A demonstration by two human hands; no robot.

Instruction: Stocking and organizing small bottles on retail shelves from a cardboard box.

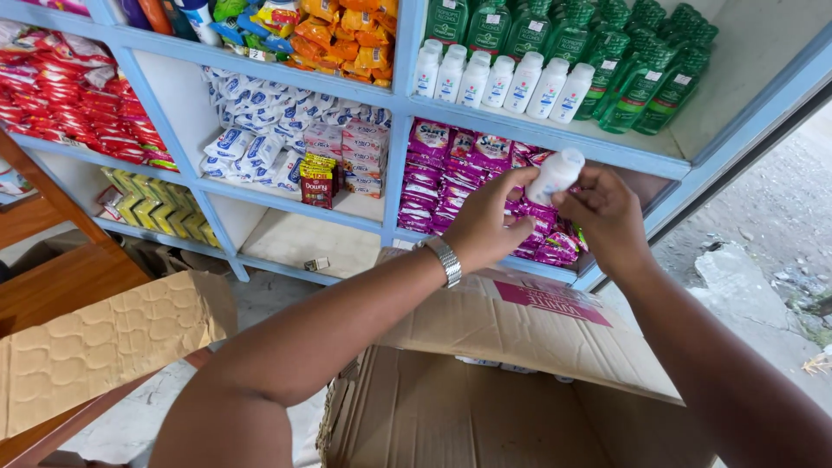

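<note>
A small white bottle is held up in front of the shelves between both my hands. My left hand, with a metal watch at the wrist, grips its lower end. My right hand pinches it from the right side. Above, on the shelf, stands a row of matching white bottles beside green bottles. Below my arms an open cardboard box has its flaps spread; a few white bottle tops show inside.
The light blue shelving holds purple sachets, white and blue packets, red packets, orange packets and yellow-green packs. A wooden table stands at left. A rough concrete floor lies at right.
</note>
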